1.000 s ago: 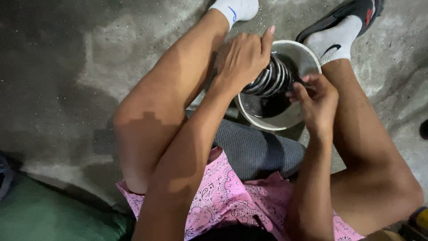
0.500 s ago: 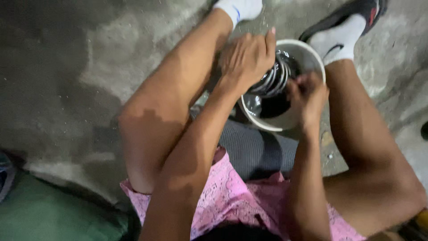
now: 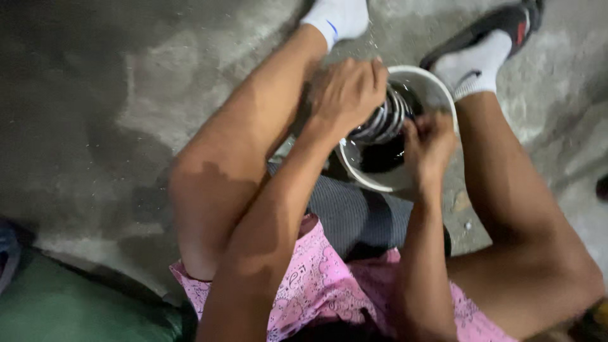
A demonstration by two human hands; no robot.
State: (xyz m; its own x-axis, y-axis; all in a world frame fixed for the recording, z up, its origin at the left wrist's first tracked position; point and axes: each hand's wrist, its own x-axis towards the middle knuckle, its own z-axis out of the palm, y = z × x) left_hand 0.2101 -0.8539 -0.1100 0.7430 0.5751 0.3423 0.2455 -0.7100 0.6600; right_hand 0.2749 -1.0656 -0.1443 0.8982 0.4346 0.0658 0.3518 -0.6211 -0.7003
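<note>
A white bucket (image 3: 437, 88) stands on the concrete floor between my feet, with dark liquid inside. Over it I hold a ribbed metal part (image 3: 386, 120), shiny with dark grooves. My left hand (image 3: 345, 92) is closed over the top of that part. My right hand (image 3: 427, 145) is closed at the part's lower end, above the bucket's near rim; what its fingers pinch is hidden. I sit with bare knees apart, in pink patterned shorts.
My white-socked left foot (image 3: 339, 19) and my right foot in a black sandal (image 3: 487, 44) flank the bucket. A grey ribbed mat (image 3: 348, 215) lies under my legs. A green object (image 3: 76, 310) sits at the lower left on rough concrete (image 3: 114, 101).
My left hand has curled tighter over the ribbed part, its finger no longer pointing up. My right hand has shifted slightly lower at the bucket's rim.
</note>
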